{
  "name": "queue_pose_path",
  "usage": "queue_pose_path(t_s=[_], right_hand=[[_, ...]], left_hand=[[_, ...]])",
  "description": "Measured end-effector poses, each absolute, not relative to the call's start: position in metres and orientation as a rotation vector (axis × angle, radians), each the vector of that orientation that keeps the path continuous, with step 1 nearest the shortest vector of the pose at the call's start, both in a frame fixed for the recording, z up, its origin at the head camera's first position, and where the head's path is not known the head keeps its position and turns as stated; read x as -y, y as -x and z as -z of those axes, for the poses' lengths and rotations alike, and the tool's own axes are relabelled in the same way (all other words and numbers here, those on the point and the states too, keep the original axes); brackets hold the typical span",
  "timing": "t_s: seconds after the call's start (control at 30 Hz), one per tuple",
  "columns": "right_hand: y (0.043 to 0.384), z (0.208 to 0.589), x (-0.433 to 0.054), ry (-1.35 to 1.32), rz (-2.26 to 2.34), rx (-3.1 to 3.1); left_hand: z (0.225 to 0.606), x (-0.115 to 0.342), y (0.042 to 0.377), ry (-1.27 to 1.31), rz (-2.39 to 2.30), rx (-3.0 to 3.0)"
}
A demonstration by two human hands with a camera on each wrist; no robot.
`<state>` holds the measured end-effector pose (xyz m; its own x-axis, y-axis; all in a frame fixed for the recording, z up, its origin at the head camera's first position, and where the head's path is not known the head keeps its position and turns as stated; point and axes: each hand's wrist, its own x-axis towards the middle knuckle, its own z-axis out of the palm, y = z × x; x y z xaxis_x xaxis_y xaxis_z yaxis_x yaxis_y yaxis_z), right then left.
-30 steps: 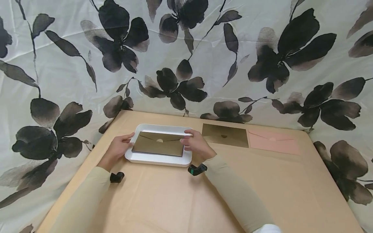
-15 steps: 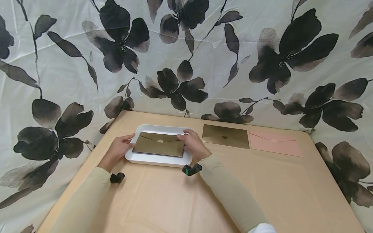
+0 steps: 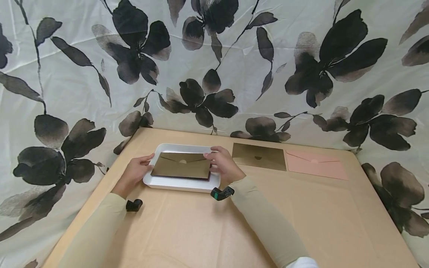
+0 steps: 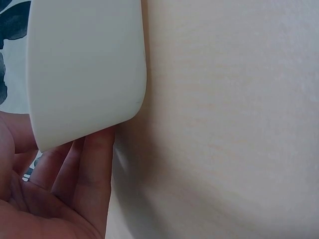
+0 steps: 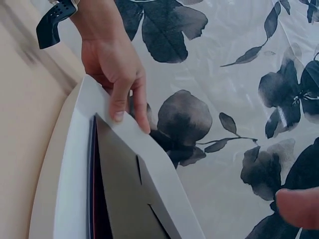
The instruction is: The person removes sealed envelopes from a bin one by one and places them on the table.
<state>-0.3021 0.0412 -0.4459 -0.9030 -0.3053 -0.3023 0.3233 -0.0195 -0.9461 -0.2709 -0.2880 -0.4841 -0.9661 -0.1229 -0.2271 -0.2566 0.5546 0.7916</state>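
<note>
A white tray stands on the table's left half with a stack of envelopes in it. On top is a gold envelope, its flap facing up; dark and reddish edges show beneath it in the right wrist view. My left hand grips the tray's left end, the thumb over the rim and the fingers outside against the wall. At the other end, my right hand pinches the right edge of the gold envelope, which is slightly raised there. Only one right fingertip enters the right wrist view.
Right of the tray, another gold envelope lies flat near the back of the table. Beside it lies a pink envelope. A floral cloth hangs behind the table.
My right fingers have moved inward onto the right edge of the top gold envelope, and that edge has lifted a little. The left hand and the tray have stayed in place.
</note>
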Motion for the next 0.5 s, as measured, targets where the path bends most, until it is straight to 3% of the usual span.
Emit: queue_pose_path(t_s=[0.5], right_hand=[[0.309, 0.463, -0.031, -0.001, 1.989, -1.913]], left_hand=[[0.485, 0.289, 0.272, 0.309, -1.392, -2.649]])
